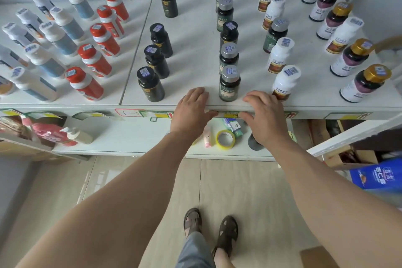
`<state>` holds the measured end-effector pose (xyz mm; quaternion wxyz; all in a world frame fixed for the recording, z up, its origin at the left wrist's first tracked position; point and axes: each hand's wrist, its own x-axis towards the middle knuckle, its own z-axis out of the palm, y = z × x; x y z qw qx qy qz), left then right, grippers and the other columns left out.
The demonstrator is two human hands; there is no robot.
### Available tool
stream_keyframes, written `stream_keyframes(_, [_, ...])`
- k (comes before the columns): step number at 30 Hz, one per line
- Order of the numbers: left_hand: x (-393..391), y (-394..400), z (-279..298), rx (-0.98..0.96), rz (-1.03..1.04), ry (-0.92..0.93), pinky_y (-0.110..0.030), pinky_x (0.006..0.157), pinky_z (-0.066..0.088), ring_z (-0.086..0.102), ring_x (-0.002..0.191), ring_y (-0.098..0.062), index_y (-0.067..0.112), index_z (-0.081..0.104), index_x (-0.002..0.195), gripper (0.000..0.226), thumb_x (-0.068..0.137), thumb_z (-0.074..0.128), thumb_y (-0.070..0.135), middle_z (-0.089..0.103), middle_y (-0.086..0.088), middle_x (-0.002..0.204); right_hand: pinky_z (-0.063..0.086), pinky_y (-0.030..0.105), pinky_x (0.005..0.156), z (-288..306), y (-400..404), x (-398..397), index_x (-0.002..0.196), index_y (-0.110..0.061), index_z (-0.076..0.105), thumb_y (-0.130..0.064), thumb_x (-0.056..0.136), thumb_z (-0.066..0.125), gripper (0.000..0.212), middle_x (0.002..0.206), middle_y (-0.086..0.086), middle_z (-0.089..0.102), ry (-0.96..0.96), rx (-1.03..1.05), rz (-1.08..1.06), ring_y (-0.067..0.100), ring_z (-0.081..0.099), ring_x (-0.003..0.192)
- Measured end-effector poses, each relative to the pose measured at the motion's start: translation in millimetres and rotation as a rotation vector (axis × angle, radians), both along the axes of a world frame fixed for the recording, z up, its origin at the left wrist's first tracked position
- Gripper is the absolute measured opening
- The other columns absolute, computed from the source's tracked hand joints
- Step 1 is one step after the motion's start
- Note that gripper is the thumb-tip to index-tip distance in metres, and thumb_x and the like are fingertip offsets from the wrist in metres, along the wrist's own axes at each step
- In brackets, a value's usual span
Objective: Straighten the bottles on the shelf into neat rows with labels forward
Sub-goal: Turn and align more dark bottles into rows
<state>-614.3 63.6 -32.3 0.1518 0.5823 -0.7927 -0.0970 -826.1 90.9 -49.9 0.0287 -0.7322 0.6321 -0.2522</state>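
Note:
Rows of bottles stand on the white shelf (191, 50). A silver-capped dark green bottle (229, 84) stands at the front edge, heading a row of like bottles. Left of it is a row of black-capped dark bottles (150, 85). To its right stands a white bottle with a brown label (284, 84). My left hand (191, 109) lies flat on the shelf's front edge, left of the green bottle. My right hand (264, 113) rests on the edge right of it, fingers relaxed. Neither hand holds anything.
Red-and-white bottles (83, 84) and white-and-blue bottles (34, 85) fill the left section. Gold-capped purple bottles (366, 84) line the right. On the lower shelf lie a yellow tape roll (225, 139), small boxes and a pump bottle (79, 135). A blue box (378, 176) sits at right.

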Motion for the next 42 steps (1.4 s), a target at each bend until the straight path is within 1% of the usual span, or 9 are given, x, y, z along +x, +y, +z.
stream_keyframes(9, [-3, 1, 13, 0.096, 0.026, 0.019, -0.031, 0.115, 0.023, 0.03, 0.14, -0.019, 0.01, 0.047, 0.138, 0.063, 0.087, 0.064, 0.042, 0.038, -0.003, 0.151, 0.042, 0.037, 0.092, 18, 1, 4, 0.11, -0.011, 0.066, -0.023, 0.077, 0.077, 0.037, 0.118, 0.004, 0.062, -0.046, 0.116, -0.017, 0.032, 0.056, 0.103])
stream_keyframes(16, [-13, -4, 32, 0.213, 0.078, 0.137, -0.029, 0.11, 0.028, 0.034, 0.137, -0.016, 0.014, 0.038, 0.144, 0.072, 0.085, 0.065, 0.047, 0.041, -0.001, 0.148, 0.034, 0.027, 0.101, 68, -11, 24, 0.137, -0.018, 0.048, -0.046, 0.086, 0.065, 0.061, 0.139, 0.0, 0.05, -0.436, 0.253, -0.108, 0.017, 0.045, 0.129])
stream_keyframes(19, [-28, -9, 34, 0.278, 0.071, 0.235, -0.029, 0.094, 0.039, 0.047, 0.124, -0.016, 0.024, 0.046, 0.134, 0.059, 0.082, 0.067, 0.043, 0.054, 0.005, 0.132, 0.039, 0.027, 0.099, 87, -29, 30, 0.136, -0.028, 0.046, -0.054, 0.08, 0.066, 0.065, 0.135, -0.012, 0.053, -0.481, 0.358, -0.07, 0.007, 0.048, 0.124])
stream_keyframes(21, [-35, -15, 34, 0.292, 0.093, 0.29, -0.028, 0.077, 0.04, 0.055, 0.107, -0.016, 0.028, 0.052, 0.118, 0.046, 0.079, 0.066, 0.047, 0.061, 0.008, 0.113, 0.04, 0.026, 0.092, 93, -36, 33, 0.135, -0.03, 0.048, -0.048, 0.081, 0.069, 0.061, 0.122, -0.014, 0.058, -0.474, 0.444, -0.06, 0.008, 0.053, 0.114])
stream_keyframes(23, [-38, -18, 37, 0.314, 0.105, 0.307, -0.028, 0.072, 0.039, 0.058, 0.099, -0.018, 0.027, 0.054, 0.113, 0.038, 0.081, 0.065, 0.045, 0.064, 0.006, 0.105, 0.041, 0.025, 0.087, 92, -39, 35, 0.133, -0.028, 0.051, -0.043, 0.083, 0.07, 0.056, 0.115, -0.011, 0.062, -0.478, 0.48, -0.077, 0.012, 0.057, 0.108])
stream_keyframes(27, [-26, -17, 49, 0.414, 0.101, 0.457, -0.028, 0.076, 0.042, 0.059, 0.097, -0.018, 0.027, 0.057, 0.121, 0.039, 0.086, 0.065, 0.041, 0.067, 0.005, 0.105, 0.045, 0.027, 0.085, 99, -39, 36, 0.124, -0.029, 0.057, -0.044, 0.083, 0.07, 0.046, 0.109, -0.01, 0.066, -0.508, 0.471, -0.104, 0.012, 0.06, 0.101])
stream_keyframes(31, [-12, -14, 54, 0.512, 0.032, 0.612, -0.023, 0.086, 0.04, 0.057, 0.108, -0.011, 0.03, 0.059, 0.126, 0.043, 0.085, 0.069, 0.036, 0.067, 0.011, 0.117, 0.049, 0.032, 0.089, 111, -33, 36, 0.12, -0.031, 0.06, -0.048, 0.085, 0.065, 0.038, 0.108, -0.01, 0.067, -0.521, 0.457, -0.103, 0.011, 0.06, 0.1])
stream_keyframes(34, [-9, -12, 57, 0.576, -0.013, 0.693, -0.034, 0.1, 0.047, 0.062, 0.108, -0.008, 0.028, 0.063, 0.121, 0.04, 0.083, 0.072, 0.037, 0.07, 0.012, 0.113, 0.05, 0.032, 0.087, 117, -29, 36, 0.116, -0.032, 0.062, -0.051, 0.087, 0.061, 0.034, 0.105, -0.011, 0.067, -0.515, 0.454, -0.106, 0.011, 0.061, 0.099])
stream_keyframes(42, [-9, -7, 76, 0.654, -0.057, 0.85, -0.039, 0.101, 0.049, 0.068, 0.102, -0.008, 0.02, 0.066, 0.118, 0.039, 0.082, 0.076, 0.031, 0.074, 0.008, 0.106, 0.051, 0.035, 0.085, 133, -24, 37, 0.106, -0.029, 0.065, -0.051, 0.089, 0.057, 0.029, 0.099, -0.011, 0.068, -0.519, 0.431, -0.11, 0.012, 0.061, 0.095])
